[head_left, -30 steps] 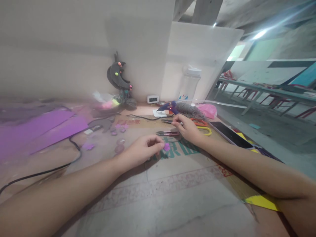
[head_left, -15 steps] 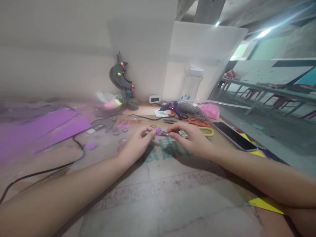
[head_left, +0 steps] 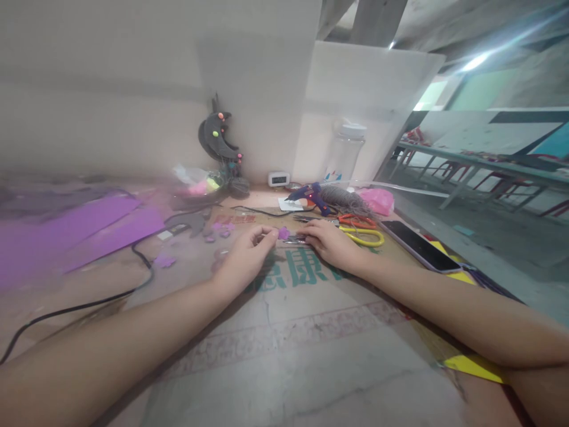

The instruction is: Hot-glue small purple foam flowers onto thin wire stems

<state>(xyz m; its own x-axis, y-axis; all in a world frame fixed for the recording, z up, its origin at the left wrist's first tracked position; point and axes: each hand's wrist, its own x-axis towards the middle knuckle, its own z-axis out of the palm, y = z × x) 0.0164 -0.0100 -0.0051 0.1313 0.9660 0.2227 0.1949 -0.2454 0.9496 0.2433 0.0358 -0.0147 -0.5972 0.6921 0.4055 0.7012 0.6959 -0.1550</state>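
Pinching purple flower (head_left: 283, 233) with grip of left hand (head_left: 249, 254), just beside snips (head_left: 294, 241). With right hand (head_left: 335, 244) over snips' other end, can't tell whether pinching. Beyond: yellow-handled scissors (head_left: 368, 244). Farther back: blue glue gun (head_left: 310, 193) beside grey yarn (head_left: 343, 198), then clear bottle (head_left: 344, 155).

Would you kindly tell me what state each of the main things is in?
Purple flower, pinched by the left hand.
Snips, partly hidden beneath the right hand; open or shut unclear.
Glue gun, lying down, red light lit.
Phone, lying flat, screen dark.
Bottle, upright, lid on.
Clock, standing, display too small to read.
Yellow-handled scissors, lying down, partly hidden.
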